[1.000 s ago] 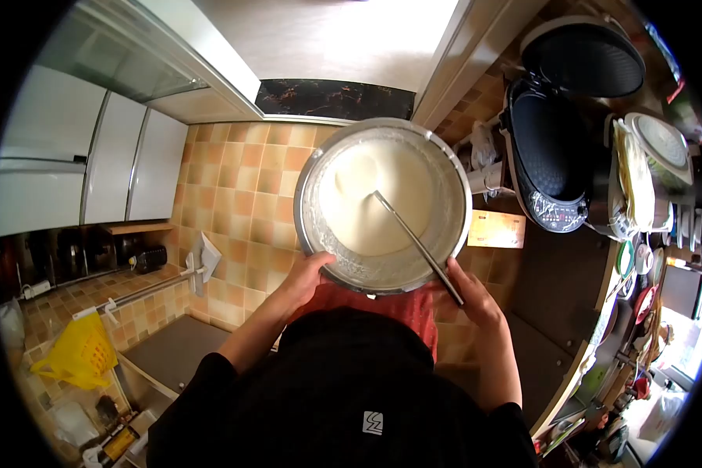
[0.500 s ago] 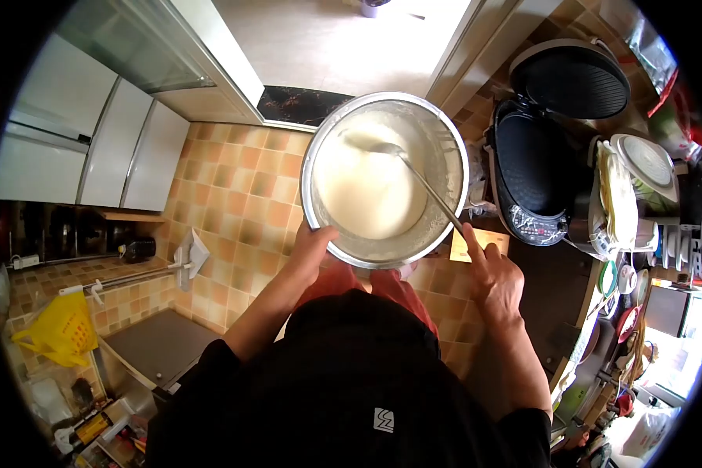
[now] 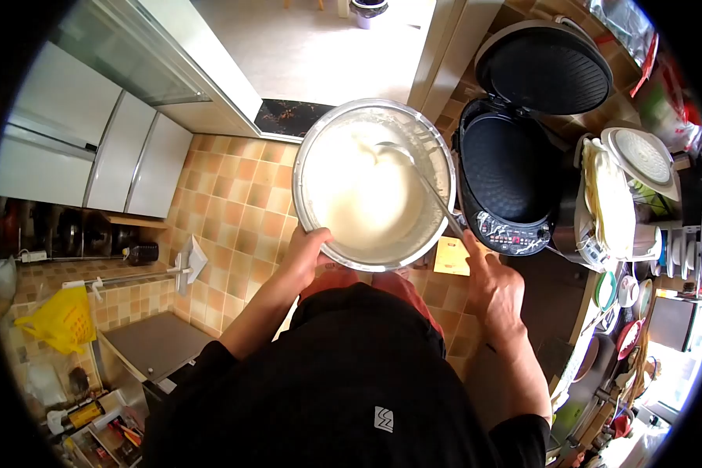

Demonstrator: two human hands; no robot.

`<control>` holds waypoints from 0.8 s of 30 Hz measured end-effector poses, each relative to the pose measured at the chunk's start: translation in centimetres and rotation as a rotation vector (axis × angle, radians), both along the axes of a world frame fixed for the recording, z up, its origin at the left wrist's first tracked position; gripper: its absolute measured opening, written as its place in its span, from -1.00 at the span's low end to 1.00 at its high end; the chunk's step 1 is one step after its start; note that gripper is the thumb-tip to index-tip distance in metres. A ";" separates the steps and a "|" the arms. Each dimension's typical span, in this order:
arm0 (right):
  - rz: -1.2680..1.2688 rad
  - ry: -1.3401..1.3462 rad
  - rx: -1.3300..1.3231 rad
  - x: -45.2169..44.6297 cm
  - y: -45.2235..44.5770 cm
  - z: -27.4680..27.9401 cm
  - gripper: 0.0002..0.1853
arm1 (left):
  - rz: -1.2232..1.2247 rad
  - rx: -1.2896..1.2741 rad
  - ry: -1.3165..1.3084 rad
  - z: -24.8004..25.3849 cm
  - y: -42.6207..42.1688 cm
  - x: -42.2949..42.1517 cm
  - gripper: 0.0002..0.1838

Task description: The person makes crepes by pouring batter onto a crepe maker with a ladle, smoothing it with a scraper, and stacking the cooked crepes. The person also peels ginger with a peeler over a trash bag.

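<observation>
My left hand [image 3: 304,257] grips the lower left rim of a round metal bowl [image 3: 434,226], thumb over the edge. Pale, creamy batter [image 3: 359,187] fills much of the bowl, and some is smeared up its inner wall. In my right hand [image 3: 491,277] is the handle of a metal ladle [image 3: 431,189], the fingers wrapped round it and the index finger laid along it. The ladle's head lies partly sunk in the batter at the upper right. The bowl is held in the air in front of my body.
Right of the bowl, an electric griddle [image 3: 511,168] stands with its lid [image 3: 550,70] raised. Beyond it are a pot with a cloth [image 3: 607,195] and stacked dishes. A yellow card [image 3: 452,256] shows below the bowl. White cabinets [image 3: 54,132] line the left; a doorway opens ahead.
The bowl has shifted slightly left in view, and the griddle now appears closer to it. The ladle's head has moved a little right within the batter. Both hands keep their grip.
</observation>
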State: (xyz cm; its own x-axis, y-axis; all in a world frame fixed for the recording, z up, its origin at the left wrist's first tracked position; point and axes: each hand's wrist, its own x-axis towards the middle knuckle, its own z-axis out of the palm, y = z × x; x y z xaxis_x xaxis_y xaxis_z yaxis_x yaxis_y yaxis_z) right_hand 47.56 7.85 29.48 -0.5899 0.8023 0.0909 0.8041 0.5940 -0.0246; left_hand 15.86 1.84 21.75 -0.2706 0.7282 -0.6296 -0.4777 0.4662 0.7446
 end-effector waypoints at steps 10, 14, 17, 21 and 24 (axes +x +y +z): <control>-0.086 0.420 -0.965 5.5 2.6 1.4 -0.69 | 0.042 0.008 0.056 3.0 0.2 3.3 -0.45; -0.480 0.666 -1.525 5.2 4.5 5.8 -0.66 | 0.068 0.008 0.043 4.8 0.2 3.2 -0.47; -0.490 0.719 -1.541 5.6 4.7 6.6 -0.66 | 0.050 0.007 -0.010 5.8 0.5 2.7 -0.49; -0.534 0.751 -1.490 5.7 5.1 8.6 -0.66 | 0.028 0.019 -0.032 7.2 2.3 2.2 -0.53; -0.561 0.758 -1.439 5.9 5.5 10.2 -0.65 | 0.019 0.055 -0.063 7.9 3.9 2.6 -0.56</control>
